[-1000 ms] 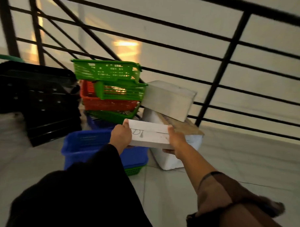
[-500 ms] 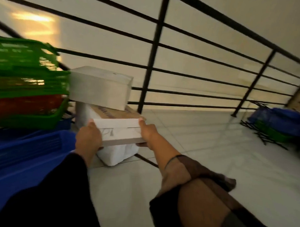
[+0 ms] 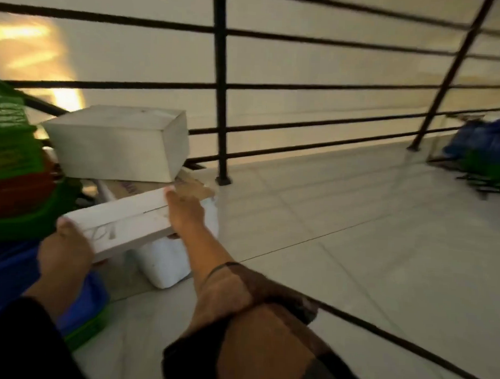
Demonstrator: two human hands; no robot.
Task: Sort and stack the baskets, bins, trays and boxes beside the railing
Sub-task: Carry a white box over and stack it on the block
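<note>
Hands, left hand (image 3: pixel 65 251) and right hand (image 3: pixel 185 212), gripped the flat white lid (image 3: pixel 123 223) at its ends, probably to keep it level above the foam box (image 3: pixel 167 260).

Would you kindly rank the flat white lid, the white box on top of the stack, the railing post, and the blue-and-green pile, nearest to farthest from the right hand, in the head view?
1. Flat white lid: gripped by the right hand.
2. White box: just behind, up left.
3. Railing post: behind, slightly right.
4. Blue-and-green pile: far right, along the railing.
</note>
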